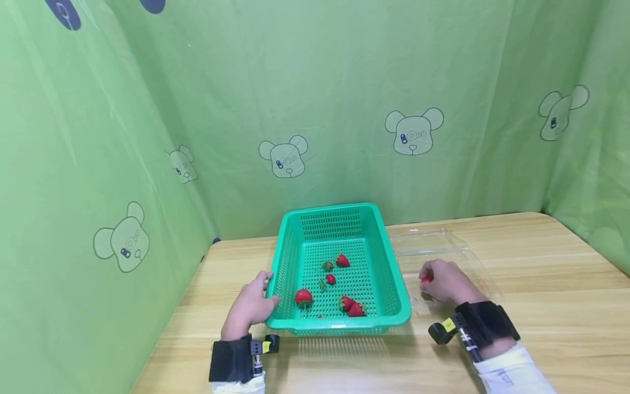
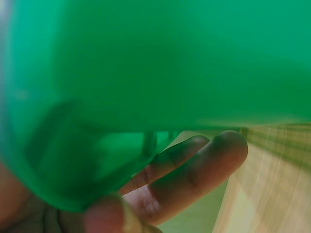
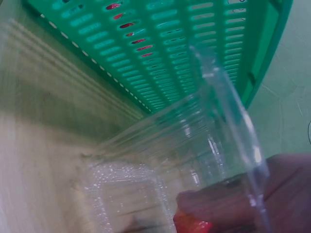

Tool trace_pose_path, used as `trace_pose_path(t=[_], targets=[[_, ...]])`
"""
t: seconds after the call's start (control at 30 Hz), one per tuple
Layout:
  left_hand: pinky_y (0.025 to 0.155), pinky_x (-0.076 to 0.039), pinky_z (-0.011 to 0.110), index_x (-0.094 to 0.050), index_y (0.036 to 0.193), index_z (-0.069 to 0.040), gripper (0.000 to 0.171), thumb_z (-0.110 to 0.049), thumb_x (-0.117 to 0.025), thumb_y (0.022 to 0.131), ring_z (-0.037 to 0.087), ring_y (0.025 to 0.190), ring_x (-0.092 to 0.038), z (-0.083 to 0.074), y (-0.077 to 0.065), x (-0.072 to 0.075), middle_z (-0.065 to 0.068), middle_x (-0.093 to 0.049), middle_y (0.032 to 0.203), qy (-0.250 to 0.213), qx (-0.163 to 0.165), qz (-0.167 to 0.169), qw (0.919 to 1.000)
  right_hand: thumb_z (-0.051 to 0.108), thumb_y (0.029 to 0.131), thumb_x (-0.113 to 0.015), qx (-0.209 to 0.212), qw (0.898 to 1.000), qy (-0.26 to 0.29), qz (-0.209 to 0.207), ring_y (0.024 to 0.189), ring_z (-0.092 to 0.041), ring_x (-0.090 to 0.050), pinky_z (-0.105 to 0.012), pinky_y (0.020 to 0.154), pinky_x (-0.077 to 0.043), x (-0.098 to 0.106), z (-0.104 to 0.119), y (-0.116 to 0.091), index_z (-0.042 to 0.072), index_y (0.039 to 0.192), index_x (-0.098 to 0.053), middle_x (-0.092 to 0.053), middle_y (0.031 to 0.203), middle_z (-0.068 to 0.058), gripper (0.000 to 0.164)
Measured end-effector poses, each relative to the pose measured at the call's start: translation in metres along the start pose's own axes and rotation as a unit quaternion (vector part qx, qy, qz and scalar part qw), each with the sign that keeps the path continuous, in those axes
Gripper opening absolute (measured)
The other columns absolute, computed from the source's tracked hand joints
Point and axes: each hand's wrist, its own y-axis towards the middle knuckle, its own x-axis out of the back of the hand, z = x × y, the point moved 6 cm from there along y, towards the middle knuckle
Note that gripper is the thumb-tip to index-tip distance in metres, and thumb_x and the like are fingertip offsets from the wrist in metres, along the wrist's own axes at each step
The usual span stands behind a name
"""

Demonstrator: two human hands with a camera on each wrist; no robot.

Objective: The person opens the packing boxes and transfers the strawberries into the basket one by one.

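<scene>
A green plastic basket [image 1: 402, 298] stands tilted on the table with several red strawberries inside, one being a strawberry [image 1: 303, 297] near its left front corner. My left hand [image 1: 252, 301] grips the basket at that corner, and in the left wrist view its fingers [image 2: 194, 179] reach beneath the rim. To the right of the basket lies a clear plastic box [image 1: 479, 268] with its lid folded back. Over the box, my right hand [image 1: 448, 282] pinches a red strawberry [image 3: 190, 223], partly hidden by the fingers. The box wall [image 3: 233, 111] stands close to this hand.
The wooden table [image 1: 556, 323] extends right of the box and in front of the basket. A green curtain [image 1: 339, 82] with bear faces hangs behind the table and along both sides. Small leafy bits [image 1: 322, 285] lie on the basket floor.
</scene>
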Motion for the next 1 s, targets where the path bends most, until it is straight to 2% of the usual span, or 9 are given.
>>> trace_pose_path(t=[0.3, 0.63, 1.0], targets=[[0.086, -0.05, 0.053, -0.04, 0.137, 0.0, 0.053, -0.007, -0.059, 0.088, 0.041, 0.111, -0.054, 0.001, -0.002, 0.0, 0.029, -0.056, 0.125, 0.001, 0.001, 0.0, 1.0, 0.008, 0.08, -0.068, -0.002, 1.0, 0.004, -0.021, 0.071, -0.022, -0.056, -0.038, 0.063, -0.049, 0.005, 0.006, -0.002, -0.001, 0.097, -0.064, -0.064, 0.083, -0.01, 0.02], [0.084, -0.051, 0.052, -0.04, 0.137, 0.0, 0.053, -0.006, -0.059, 0.088, 0.04, 0.109, -0.055, 0.0, -0.001, 0.0, 0.028, -0.056, 0.125, -0.002, 0.004, 0.002, 1.0, 0.01, 0.082, -0.068, 0.015, 0.999, 0.004, -0.051, 0.075, -0.024, -0.058, -0.042, 0.066, -0.05, 0.015, 0.016, -0.005, 0.0, 0.097, -0.064, -0.066, 0.09, -0.015, 0.018], [0.086, -0.05, 0.053, -0.039, 0.137, 0.0, 0.054, -0.007, -0.059, 0.088, 0.041, 0.11, -0.055, -0.001, -0.001, 0.0, 0.029, -0.055, 0.126, -0.003, 0.001, 0.003, 1.0, 0.011, 0.082, -0.069, 0.039, 0.996, -0.001, -0.083, 0.075, -0.025, -0.059, -0.045, 0.065, -0.049, 0.026, 0.028, -0.012, 0.002, 0.093, -0.065, -0.067, 0.088, -0.014, 0.015]])
